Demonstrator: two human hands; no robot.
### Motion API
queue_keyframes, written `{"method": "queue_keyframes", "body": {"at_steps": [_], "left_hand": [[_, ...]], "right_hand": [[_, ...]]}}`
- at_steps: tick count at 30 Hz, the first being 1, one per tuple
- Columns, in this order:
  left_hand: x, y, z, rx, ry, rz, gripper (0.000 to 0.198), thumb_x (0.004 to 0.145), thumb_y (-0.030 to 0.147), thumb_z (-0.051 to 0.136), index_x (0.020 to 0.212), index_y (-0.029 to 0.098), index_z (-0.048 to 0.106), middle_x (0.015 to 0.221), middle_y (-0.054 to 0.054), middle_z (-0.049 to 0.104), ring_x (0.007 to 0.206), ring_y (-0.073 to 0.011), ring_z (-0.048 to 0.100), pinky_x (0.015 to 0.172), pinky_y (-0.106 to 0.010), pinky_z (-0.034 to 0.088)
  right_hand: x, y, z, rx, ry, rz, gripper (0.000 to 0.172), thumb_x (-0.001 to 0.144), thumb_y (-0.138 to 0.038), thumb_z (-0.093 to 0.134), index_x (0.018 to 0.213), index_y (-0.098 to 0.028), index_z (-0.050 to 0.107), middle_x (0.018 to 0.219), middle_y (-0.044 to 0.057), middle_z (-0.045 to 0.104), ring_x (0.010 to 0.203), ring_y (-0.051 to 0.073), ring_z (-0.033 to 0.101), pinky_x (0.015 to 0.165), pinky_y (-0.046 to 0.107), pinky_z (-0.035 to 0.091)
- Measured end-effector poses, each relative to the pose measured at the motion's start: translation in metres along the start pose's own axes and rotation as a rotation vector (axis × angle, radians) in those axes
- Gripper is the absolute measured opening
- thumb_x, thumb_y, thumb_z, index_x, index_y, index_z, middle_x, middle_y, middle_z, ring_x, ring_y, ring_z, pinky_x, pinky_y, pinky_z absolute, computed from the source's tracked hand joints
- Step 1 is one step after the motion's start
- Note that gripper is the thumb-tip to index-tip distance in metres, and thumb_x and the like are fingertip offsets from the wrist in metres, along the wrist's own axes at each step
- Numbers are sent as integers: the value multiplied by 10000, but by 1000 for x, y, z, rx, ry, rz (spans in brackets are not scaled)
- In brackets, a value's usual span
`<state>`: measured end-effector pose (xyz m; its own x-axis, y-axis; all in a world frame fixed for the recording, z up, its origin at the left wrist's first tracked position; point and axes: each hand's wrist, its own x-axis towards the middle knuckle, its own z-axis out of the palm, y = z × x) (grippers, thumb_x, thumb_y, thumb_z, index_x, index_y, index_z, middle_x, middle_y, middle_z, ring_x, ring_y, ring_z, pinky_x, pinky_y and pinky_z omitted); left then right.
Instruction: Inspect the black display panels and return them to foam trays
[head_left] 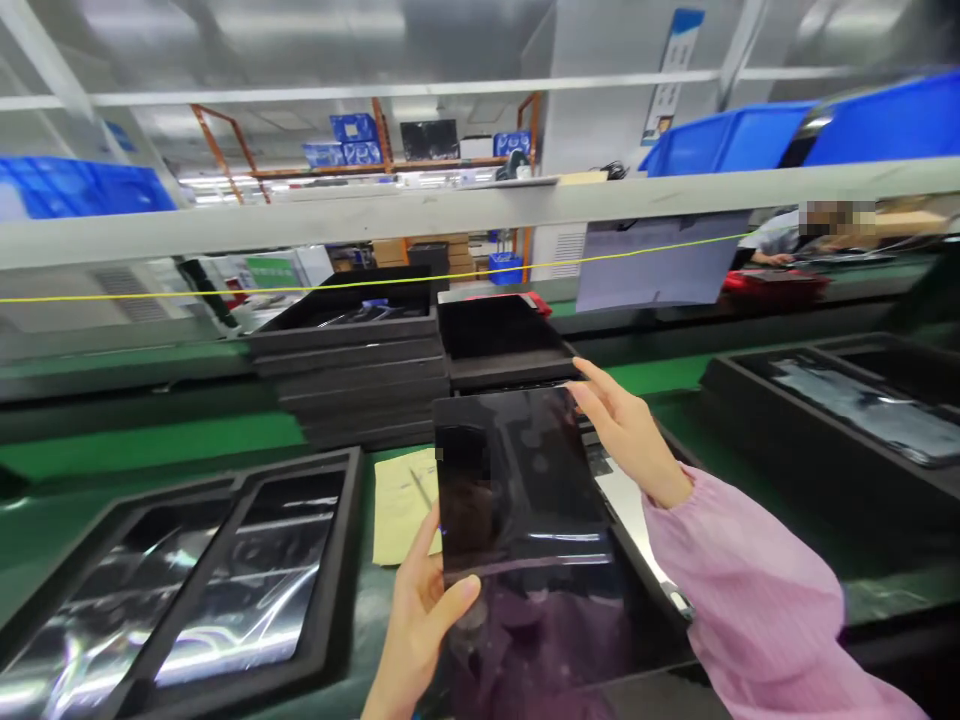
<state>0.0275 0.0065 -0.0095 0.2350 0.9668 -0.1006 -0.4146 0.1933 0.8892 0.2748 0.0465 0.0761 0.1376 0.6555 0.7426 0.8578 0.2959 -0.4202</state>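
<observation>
A dark, glossy flat panel (532, 500) is tilted up in front of me, with reflections across its face. My left hand (431, 605) grips its left edge, thumb on the front and fingers behind. At the top right corner of the panel, my right hand (619, 425) touches the edge with its fingertips, thumb and fingers close together. Behind the panel, a silvery part (634, 515) shows at the right. A yellow paper (401, 510) with a thin pointed tool on it lies left of the panel, partly covered.
Black foam tray (346, 560) with two glossy panels lies left. Stacked black trays (360, 385) and another dark tray (514, 375) stand behind. At right, a foam tray (795, 450) holds a film-covered panel. A rail (450, 215) and yellow cord cross above. A person sits far right.
</observation>
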Motion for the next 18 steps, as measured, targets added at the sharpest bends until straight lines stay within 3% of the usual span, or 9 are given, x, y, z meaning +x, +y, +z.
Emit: {"method": "queue_keyframes", "body": {"at_steps": [3, 5, 7, 10, 12, 14, 18], "left_hand": [[-3, 3, -3, 1, -90, -7, 1045, 687, 304, 802, 1527, 157, 197, 871, -74, 763, 775, -210, 709, 715, -276, 536], [-4, 8, -3, -16, -147, -2, 971, 721, 282, 780, 1518, 173, 237, 894, -76, 759, 793, -206, 709, 723, -277, 533], [-4, 15, -2, -60, -178, 9, 924, 742, 246, 760, 1513, 188, 254, 967, -86, 754, 882, -219, 710, 807, -307, 533], [-5, 26, 2, -136, -174, 35, 910, 745, 196, 751, 1511, 195, 260, 1082, -104, 733, 1009, -240, 690, 938, -361, 502], [-6, 33, 4, -166, -164, 52, 941, 733, 177, 755, 1518, 194, 236, 1123, -115, 720, 1026, -250, 687, 941, -368, 505], [-9, 39, 4, -182, -168, 66, 995, 724, 164, 756, 1532, 206, 177, 1160, -124, 704, 1023, -261, 688, 914, -375, 520], [-16, 49, 3, -191, -229, 79, 1052, 736, 178, 740, 1544, 225, 67, 1101, -120, 719, 990, -273, 696, 885, -401, 530]], "right_hand": [[-7, 8, 31, -33, -2, 32, 355, 945, -329, 442, 1092, -108, 677, 776, 80, 709, 620, 201, 667, 621, 318, 543], [-13, 6, 40, -55, 68, 34, 334, 927, -298, 442, 1033, -113, 698, 914, 126, 713, 796, 261, 697, 755, 388, 547], [-19, -2, 39, -37, 124, -37, 266, 915, -280, 474, 958, -155, 705, 1135, 123, 665, 1073, 291, 635, 940, 438, 490], [-27, -14, 26, 232, -8, -176, 161, 887, -235, 526, 786, -195, 645, 1320, 60, 566, 1320, 281, 443, 1093, 461, 363], [-32, -18, 16, 507, -129, -186, 202, 862, -188, 496, 666, -194, 546, 1257, 42, 609, 1324, 266, 436, 1086, 445, 363], [-37, -18, 10, 677, -163, -145, 252, 823, -153, 459, 574, -189, 437, 1104, 30, 676, 1249, 249, 510, 1035, 410, 410], [-42, -8, 6, 740, -203, -83, 291, 775, -176, 465, 502, -181, 365, 917, 31, 708, 1121, 257, 595, 1031, 426, 442]]}}
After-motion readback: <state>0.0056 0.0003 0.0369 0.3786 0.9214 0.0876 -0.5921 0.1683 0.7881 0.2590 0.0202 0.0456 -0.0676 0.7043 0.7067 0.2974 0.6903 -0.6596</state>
